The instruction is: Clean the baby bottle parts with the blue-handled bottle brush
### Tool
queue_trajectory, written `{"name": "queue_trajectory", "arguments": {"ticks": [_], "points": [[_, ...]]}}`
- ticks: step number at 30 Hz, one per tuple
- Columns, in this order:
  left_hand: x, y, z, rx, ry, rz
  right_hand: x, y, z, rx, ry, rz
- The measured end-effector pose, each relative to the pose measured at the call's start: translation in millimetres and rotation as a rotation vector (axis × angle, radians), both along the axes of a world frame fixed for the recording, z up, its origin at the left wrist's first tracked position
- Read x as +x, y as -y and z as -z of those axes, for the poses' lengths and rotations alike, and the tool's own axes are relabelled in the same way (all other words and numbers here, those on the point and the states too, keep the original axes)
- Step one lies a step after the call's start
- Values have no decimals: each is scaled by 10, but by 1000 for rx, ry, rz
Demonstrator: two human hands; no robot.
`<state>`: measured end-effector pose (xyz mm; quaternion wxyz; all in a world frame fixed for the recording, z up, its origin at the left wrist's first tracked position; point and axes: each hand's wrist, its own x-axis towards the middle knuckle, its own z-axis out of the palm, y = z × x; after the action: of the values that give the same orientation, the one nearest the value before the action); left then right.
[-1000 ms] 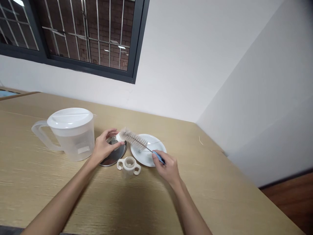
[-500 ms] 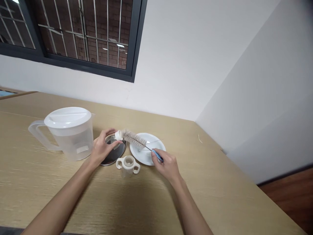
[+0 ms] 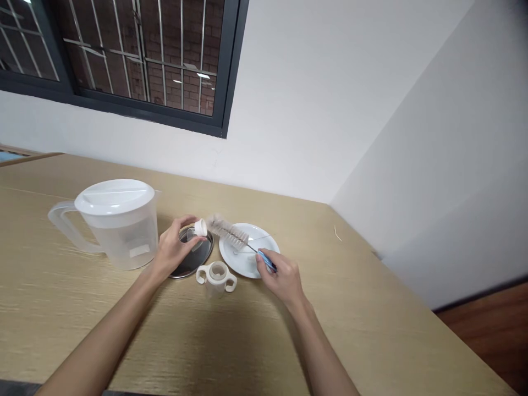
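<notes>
My left hand (image 3: 175, 246) pinches a baby bottle's white collar (image 3: 201, 227), its clear teat end turned toward the palm, above a round metal tray (image 3: 187, 269). In my right hand (image 3: 282, 278) is a bottle brush (image 3: 231, 233), gripped by its blue handle. The pale bristles point left, their tip just short of the collar's opening. Below the brush stands a clear baby bottle (image 3: 216, 278) with two cream handles and an uncovered mouth. Behind the brush lies a white plate (image 3: 237, 267) with a thin wire-like item on it, too fine to name.
A lidded translucent pitcher (image 3: 127, 236) with some liquid stands on the wooden table (image 3: 350, 308) to the left of the tray. A thin pale strip (image 3: 337, 233) lies at the right. A white wall (image 3: 280, 137) and a barred window (image 3: 144, 60) rise behind.
The bristle tip was against the collar's opening and has drawn back slightly to the right, leaving a small gap. My left hand keeps its grip. The view has shifted a little.
</notes>
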<state>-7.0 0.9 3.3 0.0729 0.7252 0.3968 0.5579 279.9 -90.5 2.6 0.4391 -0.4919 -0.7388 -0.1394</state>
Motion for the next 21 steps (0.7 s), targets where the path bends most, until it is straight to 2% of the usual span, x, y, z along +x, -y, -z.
{"name": "queue_trajectory", "arguments": {"ticks": [3, 9, 15, 21], "points": [[3, 14, -23, -24, -46, -22, 4, 11, -22, 15, -27, 21], [6, 28, -34, -49, -61, -27, -13, 28, -24, 3, 13, -67], [1, 3, -29, -7, -71, -28, 12, -9, 15, 9, 9, 63], [14, 39, -103, 43, -123, -9, 12, 1, -23, 11, -91, 75]]}}
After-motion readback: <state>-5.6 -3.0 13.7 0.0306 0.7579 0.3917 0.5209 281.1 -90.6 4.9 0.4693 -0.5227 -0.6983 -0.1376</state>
